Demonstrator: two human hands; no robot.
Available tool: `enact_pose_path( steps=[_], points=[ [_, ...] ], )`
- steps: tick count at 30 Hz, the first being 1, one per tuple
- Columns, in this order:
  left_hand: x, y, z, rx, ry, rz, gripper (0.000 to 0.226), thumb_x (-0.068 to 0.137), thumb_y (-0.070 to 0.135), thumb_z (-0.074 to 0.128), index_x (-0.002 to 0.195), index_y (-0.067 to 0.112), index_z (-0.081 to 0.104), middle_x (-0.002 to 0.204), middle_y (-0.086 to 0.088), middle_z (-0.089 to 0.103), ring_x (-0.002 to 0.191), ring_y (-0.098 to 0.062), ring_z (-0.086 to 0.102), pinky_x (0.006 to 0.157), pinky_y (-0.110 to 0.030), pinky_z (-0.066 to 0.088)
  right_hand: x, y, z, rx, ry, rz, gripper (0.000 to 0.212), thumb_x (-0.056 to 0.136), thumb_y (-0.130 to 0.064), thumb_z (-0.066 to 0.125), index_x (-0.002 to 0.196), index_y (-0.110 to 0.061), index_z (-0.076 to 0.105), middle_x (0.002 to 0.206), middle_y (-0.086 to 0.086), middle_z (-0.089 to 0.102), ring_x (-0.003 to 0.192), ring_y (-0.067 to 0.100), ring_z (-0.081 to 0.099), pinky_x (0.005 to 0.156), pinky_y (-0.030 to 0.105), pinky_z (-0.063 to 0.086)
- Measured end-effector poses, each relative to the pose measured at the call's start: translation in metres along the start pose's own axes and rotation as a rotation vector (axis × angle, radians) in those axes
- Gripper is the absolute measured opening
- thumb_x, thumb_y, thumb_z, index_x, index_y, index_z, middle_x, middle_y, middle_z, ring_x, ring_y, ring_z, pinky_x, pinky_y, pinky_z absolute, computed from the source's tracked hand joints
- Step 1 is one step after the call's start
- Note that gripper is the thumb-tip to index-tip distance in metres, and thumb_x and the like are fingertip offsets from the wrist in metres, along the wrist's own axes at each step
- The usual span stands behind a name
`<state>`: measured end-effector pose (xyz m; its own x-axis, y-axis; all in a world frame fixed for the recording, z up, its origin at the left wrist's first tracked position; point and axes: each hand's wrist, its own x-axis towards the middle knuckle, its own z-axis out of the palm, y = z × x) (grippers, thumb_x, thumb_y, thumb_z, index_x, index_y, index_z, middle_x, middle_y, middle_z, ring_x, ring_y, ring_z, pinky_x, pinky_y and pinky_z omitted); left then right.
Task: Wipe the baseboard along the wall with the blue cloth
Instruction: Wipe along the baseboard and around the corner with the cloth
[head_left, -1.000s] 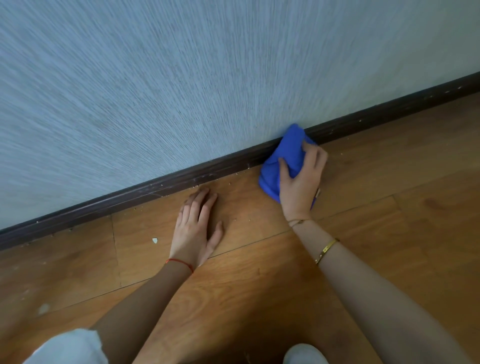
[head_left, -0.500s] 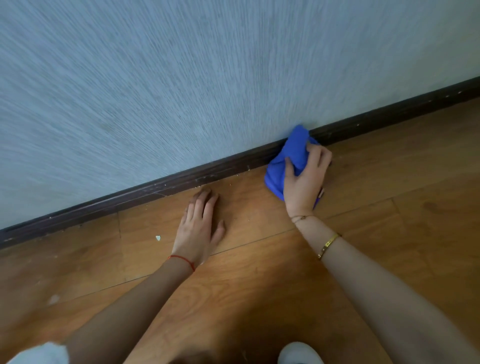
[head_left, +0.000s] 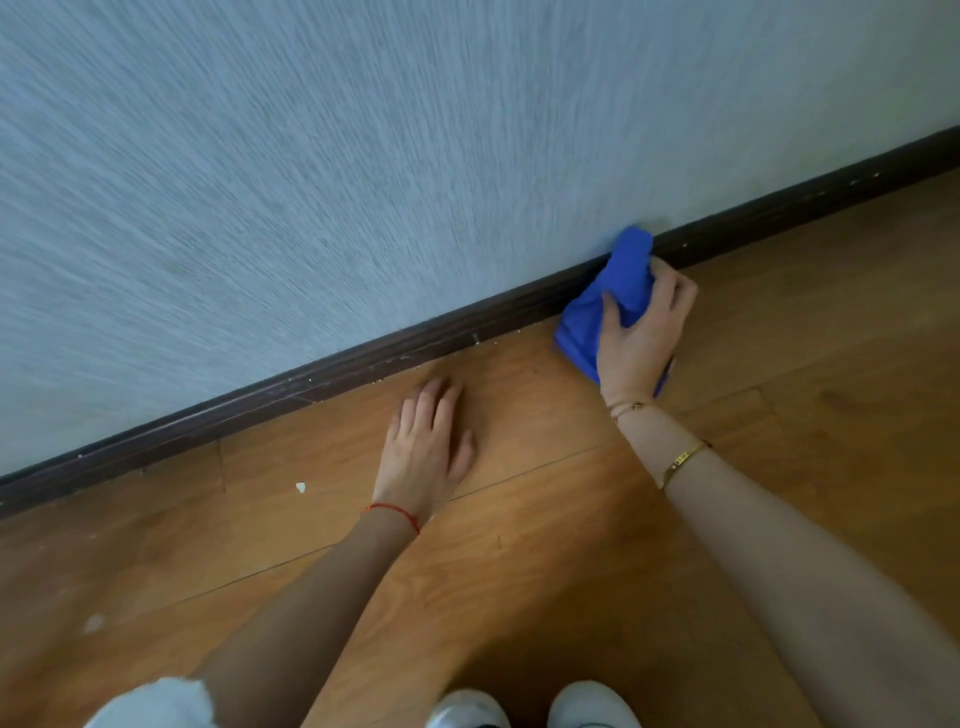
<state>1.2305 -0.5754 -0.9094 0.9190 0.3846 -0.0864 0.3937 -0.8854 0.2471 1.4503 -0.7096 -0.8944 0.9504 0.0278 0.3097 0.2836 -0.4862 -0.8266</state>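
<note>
While the right hand (head_left: 641, 332) grips the bunched blue cloth (head_left: 605, 306) with thumb and fingers curled around it, the cloth's upper end presses against the dark baseboard (head_left: 332, 366) and just overlaps the pale textured wall (head_left: 363, 156) at about two o'clock from the middle of the view, its lower part resting on the wooden floor (head_left: 519, 545). Thin gold bracelets (head_left: 680, 460) circle that wrist and forearm. At roughly seven o'clock from the cloth, the left hand (head_left: 428, 447) lies flat on the floor, fingers straight and holding nothing, fingertips just short of the baseboard; a red string (head_left: 395, 512) rings its wrist. A small white fleck (head_left: 300, 487) lies at nine o'clock from that hand. White shoe tips (head_left: 592, 704) show at six o'clock.
</note>
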Motion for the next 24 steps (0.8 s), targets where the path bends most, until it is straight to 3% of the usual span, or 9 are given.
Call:
enact_pose_path(
  steps=[8, 12, 16, 19, 24],
  points=[
    [0.008, 0.003, 0.013, -0.029, 0.031, 0.021, 0.06, 0.098, 0.043, 0.043, 0.149, 0.012, 0.042, 0.151, -0.012, 0.041, 0.131, -0.035, 0.046, 0.109, -0.053, 0.039, -0.041, -0.019, 0.017, -0.004, -0.186, -0.137, 0.034, 0.084, -0.005, 0.069, 0.116, -0.005, 0.057, 0.123, 0.012, 0.047, 0.11, 0.022, 0.053, 0.094, 0.03, 0.05],
    [0.008, 0.002, 0.013, -0.052, 0.03, 0.025, 0.06, 0.098, 0.043, 0.045, 0.15, 0.014, 0.04, 0.153, -0.01, 0.038, 0.133, -0.033, 0.043, 0.109, -0.051, 0.038, -0.01, -0.001, 0.003, 0.028, -0.051, -0.082, 0.033, 0.082, -0.003, 0.07, 0.113, -0.006, 0.058, 0.118, 0.012, 0.048, 0.11, 0.021, 0.054, 0.095, 0.034, 0.05],
    [0.009, 0.001, 0.015, -0.068, 0.027, 0.022, 0.06, 0.098, 0.043, 0.047, 0.151, 0.015, 0.039, 0.153, -0.008, 0.038, 0.136, -0.031, 0.04, 0.111, -0.053, 0.037, 0.008, 0.006, -0.001, 0.001, 0.034, -0.014, 0.034, 0.083, -0.002, 0.067, 0.116, -0.005, 0.057, 0.119, 0.014, 0.048, 0.11, 0.022, 0.054, 0.1, 0.018, 0.041],
    [0.009, 0.001, 0.016, -0.079, 0.04, 0.021, 0.06, 0.097, 0.042, 0.048, 0.15, 0.014, 0.041, 0.152, -0.009, 0.039, 0.135, -0.031, 0.041, 0.108, -0.054, 0.039, -0.013, -0.005, 0.007, -0.011, -0.037, -0.067, 0.033, 0.085, -0.003, 0.066, 0.117, -0.003, 0.056, 0.121, 0.013, 0.046, 0.111, 0.022, 0.053, 0.099, 0.027, 0.046],
    [0.009, 0.0, 0.016, -0.082, 0.064, 0.036, 0.06, 0.096, 0.041, 0.048, 0.149, 0.013, 0.042, 0.151, -0.01, 0.04, 0.134, -0.031, 0.041, 0.108, -0.055, 0.039, -0.029, -0.009, 0.011, 0.01, -0.16, -0.135, 0.031, 0.086, -0.003, 0.067, 0.115, -0.004, 0.057, 0.12, 0.011, 0.047, 0.109, 0.02, 0.053, 0.096, 0.026, 0.047]
  ],
)
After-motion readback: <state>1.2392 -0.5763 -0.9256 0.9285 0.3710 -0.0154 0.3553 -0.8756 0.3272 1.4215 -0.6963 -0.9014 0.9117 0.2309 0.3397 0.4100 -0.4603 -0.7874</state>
